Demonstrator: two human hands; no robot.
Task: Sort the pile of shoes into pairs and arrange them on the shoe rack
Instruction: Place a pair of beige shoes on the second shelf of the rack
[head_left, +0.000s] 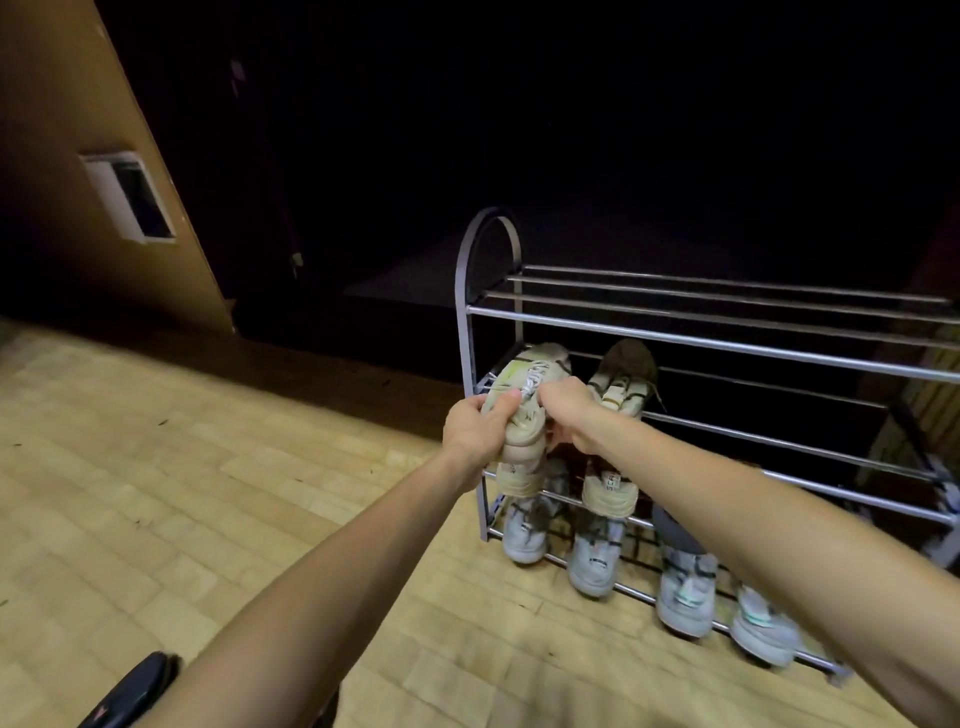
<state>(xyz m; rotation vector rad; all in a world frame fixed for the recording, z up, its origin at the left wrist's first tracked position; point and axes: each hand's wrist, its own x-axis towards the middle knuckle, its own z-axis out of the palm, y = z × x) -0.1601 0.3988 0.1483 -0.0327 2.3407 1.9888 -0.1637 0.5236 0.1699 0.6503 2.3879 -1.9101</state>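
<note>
Everything here is placed against the shoe rack (727, 338), a metal three-tier frame of thin rails standing on the pale tiled floor (156, 493).

Left of the rack, at the lower edge of the view, a dark shoe (130, 691) lies on the floor, well apart from the rack and apparently not yet sorted.

At the rack's left end, the left hand (475, 434) wraps its fingers around the side of a beige sneaker (524, 410) on the middle tier, heel toward the person. Just beside it the right hand (569, 410) curls over the same sneaker's tongue and laces, so both hands hold this one shoe. Its partner, the second beige sneaker (621, 395), sits to the right on the same tier, with the right forearm crossing in front of it.

On the bottom tier, four grey sneakers (592, 561) stand in a row, heels hanging past the front rail.

The likely trouble is the rails themselves: they are narrow and widely spaced, so a sneaker released with its sole not bridging two bars may tip or slip through onto the grey ones below. The right forearm could also nudge the partner off its rail. The dim light makes it hard to judge whether the sole is properly seated.
</note>
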